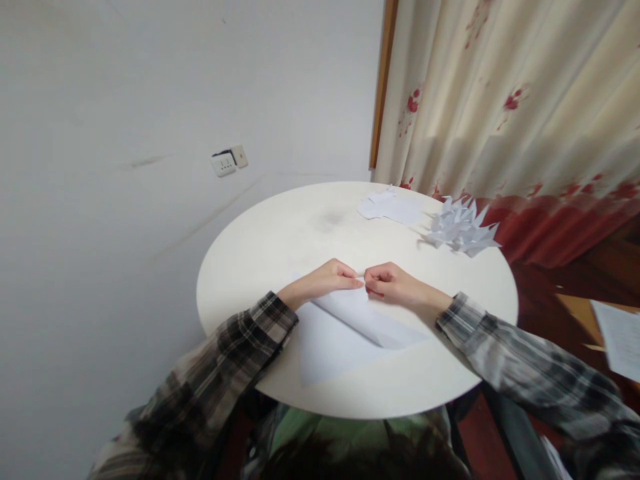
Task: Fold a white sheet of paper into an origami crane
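A white sheet of paper (330,347) lies near the front edge of the round table, its upper part folded over on a diagonal and still standing a little loose. My left hand (327,277) is closed on the folded part's far edge, thumb on top and fingers partly hidden. Close beside it, my right hand (393,283) is curled with thumb and fingertips pinched at the same far corner of the paper. The tips of both hands almost meet there, and they cover the corner itself.
The white round table (250,247) stands against a wall with a socket (223,163). At its back right sit a cluster of pointed folded-paper pieces (460,227) and some flat white paper (390,205). A curtain (500,100) hangs behind. Printed paper (620,333) lies at far right.
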### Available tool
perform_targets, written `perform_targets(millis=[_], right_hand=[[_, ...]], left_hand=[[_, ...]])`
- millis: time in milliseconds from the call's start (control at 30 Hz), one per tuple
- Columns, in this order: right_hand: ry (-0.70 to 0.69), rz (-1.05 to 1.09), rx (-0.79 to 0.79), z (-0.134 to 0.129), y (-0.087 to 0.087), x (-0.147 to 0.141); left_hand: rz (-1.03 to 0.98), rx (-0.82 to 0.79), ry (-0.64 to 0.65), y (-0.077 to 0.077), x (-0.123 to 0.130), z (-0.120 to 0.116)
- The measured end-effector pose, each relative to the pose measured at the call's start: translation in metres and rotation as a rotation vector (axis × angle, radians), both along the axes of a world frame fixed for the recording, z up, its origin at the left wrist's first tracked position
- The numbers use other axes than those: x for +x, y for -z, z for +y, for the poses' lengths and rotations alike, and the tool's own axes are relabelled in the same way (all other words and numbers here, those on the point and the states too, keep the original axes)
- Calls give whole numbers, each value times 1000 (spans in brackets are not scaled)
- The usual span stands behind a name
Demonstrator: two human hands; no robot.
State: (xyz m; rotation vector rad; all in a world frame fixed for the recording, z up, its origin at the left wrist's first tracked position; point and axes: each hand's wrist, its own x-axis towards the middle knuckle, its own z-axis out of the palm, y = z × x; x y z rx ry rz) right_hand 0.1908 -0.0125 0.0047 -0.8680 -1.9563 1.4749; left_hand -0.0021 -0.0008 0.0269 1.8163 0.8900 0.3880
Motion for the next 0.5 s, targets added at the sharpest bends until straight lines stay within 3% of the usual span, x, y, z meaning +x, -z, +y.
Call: perform_targets(millis=[500], right_hand=[[55,-64,127,0,2,0]], left_hand=[[-33,-7,-23,8,2,3]])
